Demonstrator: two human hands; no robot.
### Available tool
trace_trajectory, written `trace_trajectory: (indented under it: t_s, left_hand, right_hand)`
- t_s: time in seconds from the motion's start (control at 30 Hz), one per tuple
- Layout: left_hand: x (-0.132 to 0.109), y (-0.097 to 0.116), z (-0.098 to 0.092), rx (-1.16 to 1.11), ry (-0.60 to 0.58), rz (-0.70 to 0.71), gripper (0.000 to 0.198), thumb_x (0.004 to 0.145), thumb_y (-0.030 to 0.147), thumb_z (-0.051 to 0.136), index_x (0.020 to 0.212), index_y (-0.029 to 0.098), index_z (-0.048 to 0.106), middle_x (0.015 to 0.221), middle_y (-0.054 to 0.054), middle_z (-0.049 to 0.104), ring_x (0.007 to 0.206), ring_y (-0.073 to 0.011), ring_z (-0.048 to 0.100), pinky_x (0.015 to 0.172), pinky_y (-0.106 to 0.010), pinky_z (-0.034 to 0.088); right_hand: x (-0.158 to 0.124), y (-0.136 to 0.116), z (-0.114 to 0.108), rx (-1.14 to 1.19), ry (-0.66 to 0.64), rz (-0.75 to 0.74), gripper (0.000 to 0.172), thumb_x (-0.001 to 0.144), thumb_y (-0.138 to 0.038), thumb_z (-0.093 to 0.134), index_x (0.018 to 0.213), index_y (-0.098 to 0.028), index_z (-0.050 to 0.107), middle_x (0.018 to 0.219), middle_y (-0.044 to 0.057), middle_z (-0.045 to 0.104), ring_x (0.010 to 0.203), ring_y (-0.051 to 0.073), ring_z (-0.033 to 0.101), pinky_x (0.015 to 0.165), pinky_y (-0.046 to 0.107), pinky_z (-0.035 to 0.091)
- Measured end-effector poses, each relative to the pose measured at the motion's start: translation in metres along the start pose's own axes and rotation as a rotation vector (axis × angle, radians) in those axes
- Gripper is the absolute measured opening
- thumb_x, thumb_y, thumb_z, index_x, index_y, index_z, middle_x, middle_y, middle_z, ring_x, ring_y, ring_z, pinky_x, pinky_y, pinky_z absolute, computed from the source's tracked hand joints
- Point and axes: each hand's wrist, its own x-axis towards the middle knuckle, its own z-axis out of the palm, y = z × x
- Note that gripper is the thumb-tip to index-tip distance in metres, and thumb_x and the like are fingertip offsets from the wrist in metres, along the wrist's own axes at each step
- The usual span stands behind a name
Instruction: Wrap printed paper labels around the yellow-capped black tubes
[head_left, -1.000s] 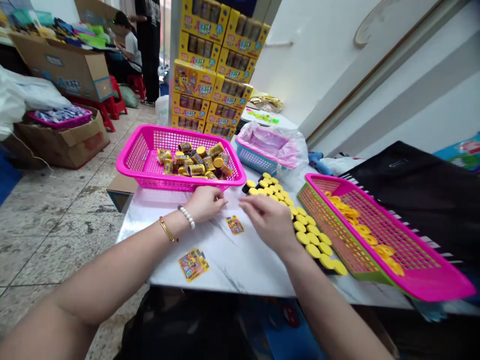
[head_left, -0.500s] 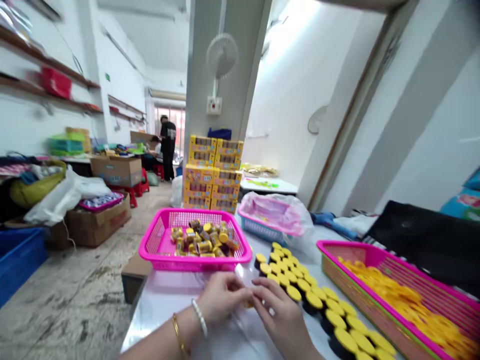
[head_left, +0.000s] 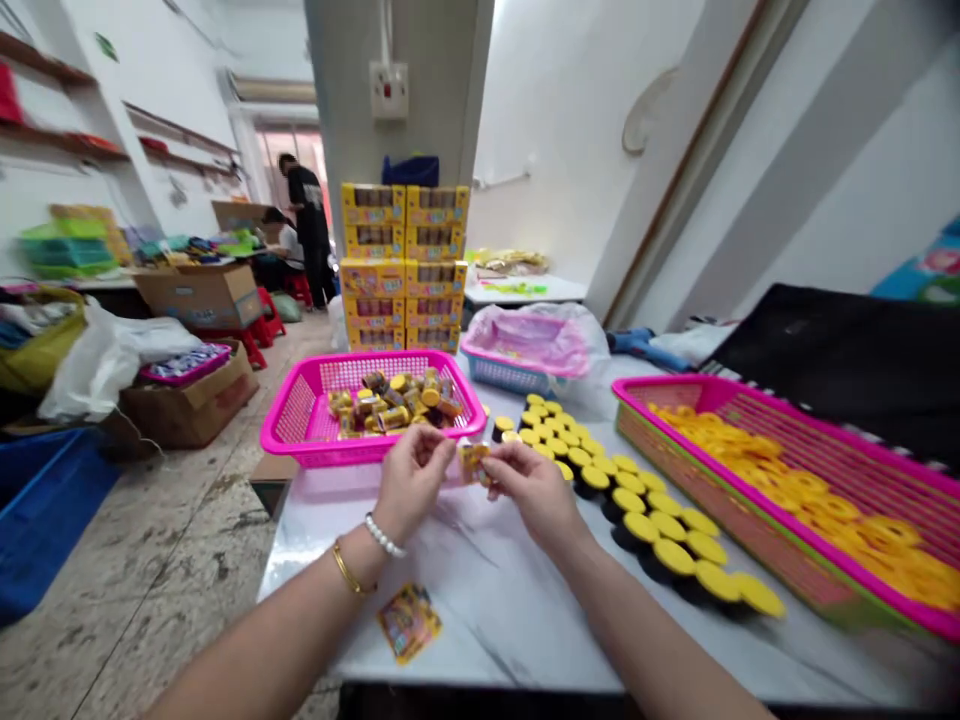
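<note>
My right hand [head_left: 529, 485] pinches a small yellow printed label [head_left: 472, 460] between thumb and fingers, held just above the table. My left hand [head_left: 412, 470] is close by on the left, thumb and fingertips pressed together near the label's edge; what they hold, if anything, cannot be made out. Lying flat near the table's front edge is a yellow printed card [head_left: 409, 622]. Beyond my hands, a pink basket [head_left: 375, 455] holds a heap of small gold-and-brown tubs [head_left: 390, 405]. To the right stand rows of black tubs with yellow lids [head_left: 637, 527].
A long pink basket [head_left: 757, 470] with yellow rings [head_left: 814, 485] lines the table's right side. Yellow boxes [head_left: 405, 270] are stacked at the back beside a plastic-lined basket [head_left: 517, 375]. A standing person [head_left: 307, 220] and a seated one are far off.
The view has tilted down, bringing the printed card on the table into sight. My hands have moved slightly apart, and the yellow label now shows between them.
</note>
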Motion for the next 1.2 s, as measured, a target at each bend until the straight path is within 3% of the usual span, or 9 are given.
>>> trace_trajectory:
  t_s: [0.1, 0.27, 0.5, 0.67, 0.8, 0.97, 1.1, 1.2]
  left_hand:
    - [-0.001, 0.004, 0.000, 0.034, -0.045, 0.012, 0.030, 0.080, 0.044, 0.071, 0.076, 0.017, 0.061, 0.065, 0.002, 0.057, 0.055, -0.0090, 0.048, 0.053, -0.022, 0.039]
    - [-0.006, 0.006, 0.003, 0.108, -0.052, 0.027, 0.022, 0.077, 0.037, 0.072, 0.074, 0.016, 0.068, 0.065, 0.000, 0.064, 0.057, -0.0103, 0.052, 0.054, -0.022, 0.041]
    - [-0.003, 0.005, 0.005, 0.039, -0.060, -0.121, 0.022, 0.071, 0.037, 0.076, 0.073, 0.016, 0.070, 0.056, 0.001, 0.061, 0.050, -0.0099, 0.051, 0.047, -0.022, 0.040]
    - [-0.003, 0.005, 0.007, -0.037, -0.060, -0.162, 0.027, 0.060, 0.031, 0.084, 0.071, 0.016, 0.065, 0.058, 0.002, 0.063, 0.050, -0.0085, 0.052, 0.048, -0.020, 0.041]
    - [-0.003, 0.008, 0.007, -0.094, -0.113, -0.275, 0.037, 0.056, 0.033, 0.087, 0.078, 0.016, 0.063, 0.063, 0.000, 0.068, 0.051, -0.0103, 0.056, 0.047, -0.021, 0.042]
    - [-0.002, 0.009, 0.003, -0.082, -0.167, -0.335, 0.038, 0.056, 0.039, 0.089, 0.073, 0.012, 0.069, 0.059, -0.001, 0.065, 0.047, -0.0072, 0.049, 0.045, -0.020, 0.031]
    - [-0.001, 0.007, -0.001, -0.143, -0.172, -0.409, 0.041, 0.055, 0.044, 0.090, 0.071, 0.011, 0.071, 0.053, 0.000, 0.060, 0.042, -0.0042, 0.040, 0.041, -0.019, 0.021]
    - [-0.001, 0.008, -0.002, -0.168, -0.177, -0.482, 0.045, 0.053, 0.046, 0.091, 0.073, 0.013, 0.069, 0.048, 0.003, 0.055, 0.038, -0.0047, 0.040, 0.039, -0.018, 0.017]
  right_hand:
    - [0.003, 0.000, -0.002, 0.113, 0.069, 0.040, 0.039, 0.053, -0.041, 0.092, 0.070, -0.018, 0.065, 0.064, -0.001, 0.066, 0.056, 0.012, 0.058, 0.052, 0.024, 0.050]
    - [0.001, -0.001, -0.002, 0.080, 0.037, -0.022, 0.032, 0.061, -0.040, 0.088, 0.069, -0.019, 0.067, 0.068, 0.000, 0.066, 0.059, 0.011, 0.056, 0.055, 0.025, 0.050]
    - [-0.002, -0.002, 0.001, 0.064, 0.069, -0.084, 0.031, 0.066, -0.040, 0.086, 0.073, -0.019, 0.064, 0.068, -0.002, 0.066, 0.060, 0.012, 0.058, 0.060, 0.028, 0.052]
    - [-0.002, -0.002, 0.002, 0.075, -0.069, -0.019, 0.036, 0.067, -0.039, 0.085, 0.093, -0.019, 0.071, 0.081, 0.003, 0.074, 0.071, 0.016, 0.064, 0.063, 0.029, 0.052]
    - [-0.006, -0.001, 0.005, -0.009, -0.080, -0.069, 0.027, 0.069, -0.039, 0.084, 0.079, -0.018, 0.070, 0.073, 0.001, 0.072, 0.065, 0.013, 0.062, 0.062, 0.028, 0.052]
    - [-0.009, -0.002, 0.010, 0.024, -0.069, -0.082, 0.037, 0.065, -0.038, 0.086, 0.091, -0.021, 0.065, 0.072, -0.002, 0.073, 0.064, 0.014, 0.067, 0.062, 0.027, 0.053]
    - [-0.007, -0.006, 0.005, -0.091, -0.173, -0.026, 0.037, 0.067, -0.049, 0.083, 0.079, -0.020, 0.063, 0.065, -0.002, 0.069, 0.052, 0.012, 0.060, 0.051, 0.026, 0.048]
    - [-0.009, -0.017, -0.008, -0.368, -0.030, -0.188, 0.035, 0.076, -0.053, 0.074, 0.070, -0.021, 0.062, 0.060, -0.001, 0.064, 0.050, 0.013, 0.055, 0.051, 0.027, 0.043]
